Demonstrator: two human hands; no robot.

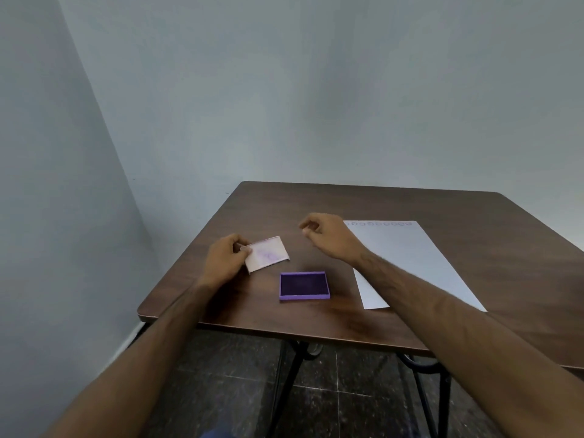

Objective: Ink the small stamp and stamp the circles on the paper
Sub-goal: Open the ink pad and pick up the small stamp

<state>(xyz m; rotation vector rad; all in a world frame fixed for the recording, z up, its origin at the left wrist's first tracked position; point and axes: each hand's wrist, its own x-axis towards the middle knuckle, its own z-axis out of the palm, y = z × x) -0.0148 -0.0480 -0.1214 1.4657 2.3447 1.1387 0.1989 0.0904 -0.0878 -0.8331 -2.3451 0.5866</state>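
A purple ink pad (304, 285) lies uncovered near the table's front edge, its dark pad facing up. My left hand (225, 260) pinches the left end of the pad's pale lid (268, 253), which is stained purple inside and held tilted just above the table. My right hand (325, 234) hovers behind the pad with its fingers curled loosely and nothing visible in them. A white sheet of paper (407, 260) lies to the right, with a row of small printed circles (379, 223) along its far edge. I see no stamp.
The brown table (316, 200) stands in a corner, with grey walls behind and to the left. Its black metal legs (292, 368) and a dark tiled floor show below the front edge.
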